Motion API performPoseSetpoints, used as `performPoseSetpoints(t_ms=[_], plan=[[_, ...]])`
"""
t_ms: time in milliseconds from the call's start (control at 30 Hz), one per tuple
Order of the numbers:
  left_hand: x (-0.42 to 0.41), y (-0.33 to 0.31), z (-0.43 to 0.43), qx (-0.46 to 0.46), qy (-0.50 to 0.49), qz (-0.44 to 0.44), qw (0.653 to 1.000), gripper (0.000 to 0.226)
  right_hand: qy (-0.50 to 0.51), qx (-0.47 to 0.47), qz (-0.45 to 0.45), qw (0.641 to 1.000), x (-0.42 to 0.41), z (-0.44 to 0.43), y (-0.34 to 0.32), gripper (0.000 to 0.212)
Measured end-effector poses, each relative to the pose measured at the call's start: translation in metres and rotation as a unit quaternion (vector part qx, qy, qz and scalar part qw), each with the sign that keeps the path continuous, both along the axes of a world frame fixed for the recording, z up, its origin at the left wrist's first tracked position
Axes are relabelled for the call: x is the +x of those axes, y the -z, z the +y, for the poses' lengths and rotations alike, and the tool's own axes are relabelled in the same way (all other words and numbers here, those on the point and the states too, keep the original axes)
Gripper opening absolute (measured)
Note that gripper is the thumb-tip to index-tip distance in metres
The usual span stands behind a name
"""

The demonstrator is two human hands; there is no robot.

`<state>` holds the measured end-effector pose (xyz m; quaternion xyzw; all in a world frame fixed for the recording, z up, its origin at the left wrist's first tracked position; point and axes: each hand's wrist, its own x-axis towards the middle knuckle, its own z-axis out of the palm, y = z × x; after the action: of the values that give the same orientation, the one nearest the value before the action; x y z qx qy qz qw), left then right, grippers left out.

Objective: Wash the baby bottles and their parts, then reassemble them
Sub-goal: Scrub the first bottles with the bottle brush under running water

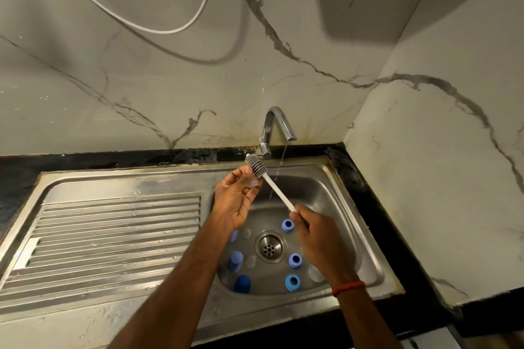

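Note:
My left hand (234, 197) holds a small clear teat (253, 182) up over the sink basin, fingers curled round it. My right hand (314, 232) grips the white handle of a bottle brush (276, 188), whose grey ribbed head (256, 166) lies against the teat. On the basin floor (326, 201) lie several blue bottle rings, such as one ring (287, 225) by my right hand and another (293, 282) near the front, plus blue caps (242, 283). Faint clear parts (315, 273) lie among them.
A chrome tap (273, 129) at the back runs a thin stream of water (279, 167) into the basin. The drain (268, 246) sits in the middle. A wet ribbed draining board (113, 232) lies to the left. Marble walls close the back and right side.

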<state>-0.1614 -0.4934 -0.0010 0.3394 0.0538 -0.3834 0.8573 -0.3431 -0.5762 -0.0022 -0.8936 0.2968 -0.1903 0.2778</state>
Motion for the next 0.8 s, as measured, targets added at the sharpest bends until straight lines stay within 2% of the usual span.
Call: performPoseSetpoints(t_ms=[100, 200, 367, 500, 633, 700, 800], plan=[[-0.001, 0.006, 0.001, 0.009, 0.036, -0.035, 0.999, 0.031, 0.013, 0.001, -0.001, 1.000, 0.002, -0.001, -0.004, 0.028], [-0.002, 0.014, -0.002, 0.053, 0.012, -0.029, 0.998, 0.024, -0.008, 0.004, -0.004, 1.000, 0.006, -0.002, -0.006, 0.027], [0.003, 0.017, -0.005, 0.111, -0.045, 0.050, 0.992, 0.022, -0.063, 0.041, 0.026, 0.997, -0.004, 0.003, 0.010, 0.024], [-0.001, 0.017, -0.008, 0.110, -0.069, 0.096, 0.987, 0.015, -0.082, 0.086, 0.028, 0.993, -0.014, -0.001, 0.009, 0.022], [-0.010, 0.023, -0.014, 0.119, -0.043, 0.036, 0.991, 0.026, -0.031, 0.062, 0.021, 0.997, -0.005, -0.004, 0.003, 0.025], [-0.014, 0.024, -0.017, 0.133, -0.041, 0.003, 0.990, 0.023, -0.022, 0.040, 0.022, 0.999, -0.001, -0.006, 0.003, 0.022], [-0.009, 0.026, -0.016, 0.211, -0.066, -0.039, 0.974, 0.017, -0.036, 0.067, 0.008, 0.997, -0.006, -0.013, 0.003, 0.025]])
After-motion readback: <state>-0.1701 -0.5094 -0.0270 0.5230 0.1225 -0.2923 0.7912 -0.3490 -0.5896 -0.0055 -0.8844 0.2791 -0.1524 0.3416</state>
